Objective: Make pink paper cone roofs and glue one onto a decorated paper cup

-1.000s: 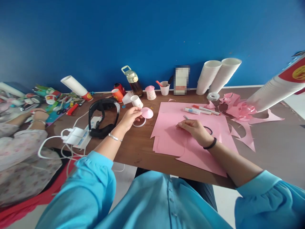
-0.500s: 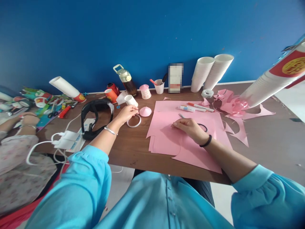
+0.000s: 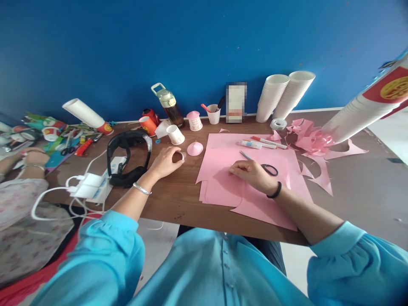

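Because the thin white ring (image 3: 182,155) sits just beside the pink paper cone (image 3: 195,148), the left hand (image 3: 164,162), pinching it between thumb and fingers, has little room there. Taking hold seems the step in hand; lifting off the tabletop (image 3: 178,199) would call for clearing that cone. Over the pink paper sheets (image 3: 219,178), the right hand (image 3: 250,173), fingertips pressed together, partly hides the scissors (image 3: 270,170).

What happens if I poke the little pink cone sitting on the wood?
The pink cone looks like the same paper as the pink sheets, so it's probably light and might slide. Its wide edge is down on the table, so it probably won't tip easily.
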Demonstrator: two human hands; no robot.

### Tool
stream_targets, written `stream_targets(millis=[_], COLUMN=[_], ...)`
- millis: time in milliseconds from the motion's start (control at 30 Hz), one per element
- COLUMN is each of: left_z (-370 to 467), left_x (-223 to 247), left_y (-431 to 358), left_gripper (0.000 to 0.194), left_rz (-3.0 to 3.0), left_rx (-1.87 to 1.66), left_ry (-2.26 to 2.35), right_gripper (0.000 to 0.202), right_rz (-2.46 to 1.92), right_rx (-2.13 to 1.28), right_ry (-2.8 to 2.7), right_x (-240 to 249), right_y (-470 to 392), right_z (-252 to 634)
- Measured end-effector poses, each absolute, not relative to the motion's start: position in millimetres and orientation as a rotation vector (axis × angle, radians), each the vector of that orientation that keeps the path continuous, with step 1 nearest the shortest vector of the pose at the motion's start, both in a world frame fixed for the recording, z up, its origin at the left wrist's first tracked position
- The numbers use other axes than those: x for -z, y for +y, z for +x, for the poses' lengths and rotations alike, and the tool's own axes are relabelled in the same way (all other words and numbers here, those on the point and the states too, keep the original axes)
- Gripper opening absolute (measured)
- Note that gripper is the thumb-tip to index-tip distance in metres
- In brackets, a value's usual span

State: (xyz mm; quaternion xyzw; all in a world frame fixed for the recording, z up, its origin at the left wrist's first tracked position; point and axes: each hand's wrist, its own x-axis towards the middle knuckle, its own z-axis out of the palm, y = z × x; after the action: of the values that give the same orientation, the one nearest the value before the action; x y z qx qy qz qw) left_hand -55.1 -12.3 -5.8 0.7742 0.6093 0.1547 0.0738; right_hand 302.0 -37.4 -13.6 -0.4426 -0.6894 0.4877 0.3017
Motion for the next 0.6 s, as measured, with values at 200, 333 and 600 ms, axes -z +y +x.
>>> stream_targets(millis=[200, 333, 600], left_z=[-33, -8, 7], left_x=[0, 4, 8], left_y=[-9, 10, 50], left_gripper=[0.047, 0.066, 0.039], left_rz=[2.427, 2.418, 2.464], left_rx=[-0.510, -0.502, -0.369], left_ry=[1.882, 1.816, 1.703], right_gripper=[0.029, 0.018, 0.018], right_rz=[-1.181, -1.179, -1.009], right_rx=[-1.117, -0.918, -0.672], right_ry=[-1.967, -2.107, -2.289], right_x=[13, 16, 27], right_y=[-38, -40, -43], right_z=[301, 300, 295])
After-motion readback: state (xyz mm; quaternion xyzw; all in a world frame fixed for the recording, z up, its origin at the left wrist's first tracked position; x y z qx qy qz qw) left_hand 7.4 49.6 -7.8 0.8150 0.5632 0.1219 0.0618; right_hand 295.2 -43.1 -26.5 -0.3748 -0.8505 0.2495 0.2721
